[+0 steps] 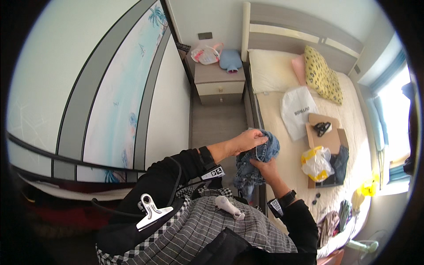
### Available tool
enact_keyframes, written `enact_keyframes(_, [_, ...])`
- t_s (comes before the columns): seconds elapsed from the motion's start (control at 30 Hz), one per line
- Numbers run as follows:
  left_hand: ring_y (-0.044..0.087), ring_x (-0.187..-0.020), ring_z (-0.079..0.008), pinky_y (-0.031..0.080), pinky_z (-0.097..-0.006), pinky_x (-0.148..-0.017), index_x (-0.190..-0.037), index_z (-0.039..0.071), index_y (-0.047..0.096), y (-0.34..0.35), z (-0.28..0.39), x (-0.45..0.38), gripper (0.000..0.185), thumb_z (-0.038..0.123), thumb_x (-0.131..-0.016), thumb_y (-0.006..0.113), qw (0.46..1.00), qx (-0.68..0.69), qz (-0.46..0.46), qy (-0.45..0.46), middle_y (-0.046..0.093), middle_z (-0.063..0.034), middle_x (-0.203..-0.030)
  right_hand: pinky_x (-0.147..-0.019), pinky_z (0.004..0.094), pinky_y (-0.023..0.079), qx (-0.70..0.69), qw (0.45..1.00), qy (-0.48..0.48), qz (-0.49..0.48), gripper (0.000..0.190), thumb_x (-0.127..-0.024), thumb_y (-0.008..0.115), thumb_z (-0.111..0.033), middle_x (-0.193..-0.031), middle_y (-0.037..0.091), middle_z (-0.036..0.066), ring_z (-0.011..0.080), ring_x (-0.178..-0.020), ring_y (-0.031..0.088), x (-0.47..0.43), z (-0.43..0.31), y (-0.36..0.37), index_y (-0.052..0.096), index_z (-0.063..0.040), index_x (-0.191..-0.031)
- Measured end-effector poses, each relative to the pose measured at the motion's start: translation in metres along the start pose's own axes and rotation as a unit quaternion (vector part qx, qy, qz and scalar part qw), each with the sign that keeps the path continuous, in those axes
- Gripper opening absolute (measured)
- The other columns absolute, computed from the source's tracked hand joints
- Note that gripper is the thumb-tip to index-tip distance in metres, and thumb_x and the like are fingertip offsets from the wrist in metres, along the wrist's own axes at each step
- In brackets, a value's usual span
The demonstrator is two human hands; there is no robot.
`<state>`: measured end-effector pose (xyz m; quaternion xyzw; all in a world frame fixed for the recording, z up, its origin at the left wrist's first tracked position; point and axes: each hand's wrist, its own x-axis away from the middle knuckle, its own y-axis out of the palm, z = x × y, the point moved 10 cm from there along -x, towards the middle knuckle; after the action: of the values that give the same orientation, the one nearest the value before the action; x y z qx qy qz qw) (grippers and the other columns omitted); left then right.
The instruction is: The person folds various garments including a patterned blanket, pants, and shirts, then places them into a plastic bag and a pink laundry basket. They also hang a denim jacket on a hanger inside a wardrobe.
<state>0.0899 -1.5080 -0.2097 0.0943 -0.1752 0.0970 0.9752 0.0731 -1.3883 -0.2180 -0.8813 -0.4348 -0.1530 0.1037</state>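
Note:
Bunched blue denim (270,147), with visible stitched seams and a frayed part hanging below, is held in front of me beside the bed's near edge. My left hand (250,140) pinches its upper part between thumb and fingers. Lower down and to the right, my right hand (266,169) grips the same denim from below. The folds hide some of my fingertips. Which kind of garment it is, I cannot tell.
On the bed (275,116) lie a white printed bag (296,107), an open cardboard box (311,135), a yellow-and-white plastic bag (316,164), dark denim (339,165) and pillows. A nightstand (218,78) with a blue hot-water bottle (231,59) stands beyond; a sliding wardrobe door (169,96) is left.

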Motion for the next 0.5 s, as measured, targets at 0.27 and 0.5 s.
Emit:
enact_keyframes(0.27, [0.060, -0.091, -0.0100, 0.050, -0.0252, -0.082, -0.116, 0.001, 0.062, -0.220, 0.078, -0.006, 0.029, 0.024, -0.100, 0.056, 0.967, -0.054, 0.231, 0.087, 0.068, -0.0058, -0.102, -0.085, 0.0418, 0.059, -0.267, 0.958, 0.105, 0.013, 0.042, -0.080, 0.067, 0.002, -0.109, 0.069, 0.017, 0.0298, -0.095, 0.070, -0.064, -0.010, 0.020, 0.059, 0.003, -0.121])
enact_keyframes(0.5, [0.061, -0.089, -0.0095, 0.050, -0.0240, -0.078, -0.118, 0.003, 0.061, -0.266, 0.093, -0.002, 0.029, 0.025, -0.101, 0.054, 0.973, -0.003, 0.227, 0.044, 0.067, -0.0044, -0.103, -0.087, 0.0419, 0.058, -0.335, 0.939, 0.073, -0.012, 0.042, -0.083, 0.064, -0.001, -0.114, 0.068, 0.016, 0.0290, -0.097, 0.069, -0.124, -0.038, 0.017, 0.057, 0.002, -0.125])
